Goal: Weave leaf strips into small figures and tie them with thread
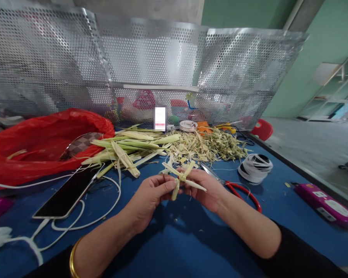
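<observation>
Held a husk cross (pixel 183 177) between both grips, raised a little off the blue counter (pixel 174 251). Pinched it narrowly near the crossing with thumb and fingers of the left grip (pixel 156 189). Supported the opposite side on the curled fingers of the right grip (pixel 207 189), with one pointed arm running out over that hand. Counted at least four arms spreading from a knot-like middle; could not tell, past the fingers, how it was fastened.

Judged the step in hand to be shaping or tightening the crossing. Judged the next move to call for a firm pinch at the middle, fingertips clear of the loose arms, and a gentle pull to avoid splitting the leaf.

Had red-handled scissors (pixel 226 183) just beside the right grip, on its outer side, and a spool of white cord (pixel 255 170) farther out the same way. Saw long husk leaves (pixel 127 146) heaped beyond the left grip, and shredded scraps (pixel 203 144) piled beyond the right. Noted a phone (pixel 68 193) well to the left of the left grip, a red bag (pixel 5 166) farther out, and a purple pack (pixel 324 202) well to the right of the right grip. Saw a perforated metal screen (pixel 153 54) farthest beyond both.
</observation>
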{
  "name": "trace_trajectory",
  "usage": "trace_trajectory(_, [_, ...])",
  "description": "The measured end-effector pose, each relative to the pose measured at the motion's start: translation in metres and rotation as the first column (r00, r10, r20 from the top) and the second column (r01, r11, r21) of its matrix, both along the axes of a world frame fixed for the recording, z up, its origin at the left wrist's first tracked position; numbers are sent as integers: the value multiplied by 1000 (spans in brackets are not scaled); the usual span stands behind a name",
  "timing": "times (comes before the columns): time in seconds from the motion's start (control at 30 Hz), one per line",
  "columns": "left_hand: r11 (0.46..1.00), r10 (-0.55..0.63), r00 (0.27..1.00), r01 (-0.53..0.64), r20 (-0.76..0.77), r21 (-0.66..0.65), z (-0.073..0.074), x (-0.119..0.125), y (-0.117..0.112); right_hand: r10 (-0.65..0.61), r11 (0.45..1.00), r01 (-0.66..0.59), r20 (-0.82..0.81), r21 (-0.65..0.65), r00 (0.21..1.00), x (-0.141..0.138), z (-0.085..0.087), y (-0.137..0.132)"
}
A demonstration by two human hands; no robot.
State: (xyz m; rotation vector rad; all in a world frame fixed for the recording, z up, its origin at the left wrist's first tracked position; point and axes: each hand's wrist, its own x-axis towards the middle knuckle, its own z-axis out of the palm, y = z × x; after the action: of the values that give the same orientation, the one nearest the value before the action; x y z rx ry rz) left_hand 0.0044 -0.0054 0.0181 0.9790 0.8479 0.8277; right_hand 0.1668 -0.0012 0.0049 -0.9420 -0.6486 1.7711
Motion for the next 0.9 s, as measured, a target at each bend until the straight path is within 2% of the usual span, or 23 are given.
trace_trajectory(0.1, [1000, -13, 1000, 14, 14, -21, 0, 0, 0, 19, 1000, -19, 30, 5, 999, 0, 1, 0])
trace_trajectory(0.23, [1000, -6, 1000, 6, 5, -17, -2, -1, 1, -14, 999, 17, 106, -30, 994, -2, 2, -1])
trace_trajectory(0.3, [1000, 1, 1000, -1, 6, -25, -2, -1, 2, -53, 999, 54, 188, -3, 981, -2, 1, -1])
trace_trajectory(0.4, [999, 21, 1000, -20, 19, -35, -1, -2, 3, -206, 972, 157, 316, 175, 926, 0, -2, 1])
trace_trajectory(0.5, [998, 56, 998, -55, 30, -30, 1, -2, 4, -370, 903, 218, 410, 371, 833, 7, -2, 4])
trace_trajectory(0.6, [995, 98, 994, -97, 42, -21, 2, -3, 6, -446, 854, 178, 511, 489, 735, 15, 4, 5])
trace_trajectory(0.67, [992, 129, 990, -127, 58, -26, 2, -4, 9, -495, 810, 90, 594, 580, 634, 19, 8, 4])
trace_trajectory(0.73, [988, 149, 985, -144, 85, -60, 2, -6, 11, -581, 707, -92, 651, 701, 488, 23, 11, 3])
trace_trajectory(0.8, [984, 156, 981, -144, 116, -105, 2, -7, 13, -706, 519, -358, 625, 776, 332, 25, 13, 3])
trace_trajectory(0.83, [984, 147, 981, -131, 127, -123, 2, -7, 14, -767, 414, -483, 581, 772, 272, 26, 14, 2])
trace_trajectory(0.9, [986, 112, 984, -94, 136, -136, 2, -7, 14, -856, 241, -655, 474, 716, 204, 26, 14, 1])
